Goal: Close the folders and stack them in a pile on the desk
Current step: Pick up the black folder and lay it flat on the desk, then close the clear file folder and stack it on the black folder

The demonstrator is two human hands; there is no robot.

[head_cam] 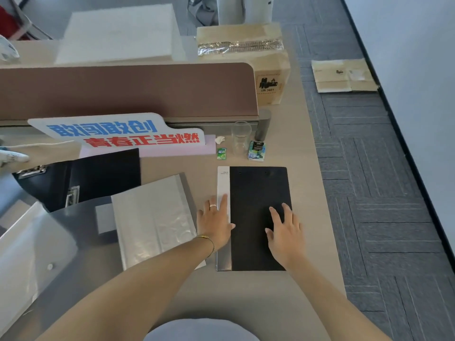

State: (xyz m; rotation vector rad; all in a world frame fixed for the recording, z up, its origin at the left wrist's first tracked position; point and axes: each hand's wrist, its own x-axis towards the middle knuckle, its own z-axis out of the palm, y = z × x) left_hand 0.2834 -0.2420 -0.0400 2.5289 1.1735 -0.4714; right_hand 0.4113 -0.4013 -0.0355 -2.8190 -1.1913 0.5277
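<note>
Both hands, left hand point(215, 222) and right hand point(285, 232), press fingers-spread on a closed black plastic folder point(256, 193) near the desk's point(307, 242) right edge; behind, a cardboard box point(268, 80) reads "UN 3481".

A beige tabletop point(307, 168) fills most of the view, lit evenly by soft daylight. A brown divider panel point(128, 88) with a rounded corner stands across its far side. Beyond the panel lie a white foam slab point(118, 33) and a taped cardboard box point(243, 45). To the right runs grey carpet point(369, 193) in a herringbone pattern, edged by a dark skirting strip and a pale wall point(423, 70). Flattened cardboard point(344, 75) lies on the carpet.
</note>
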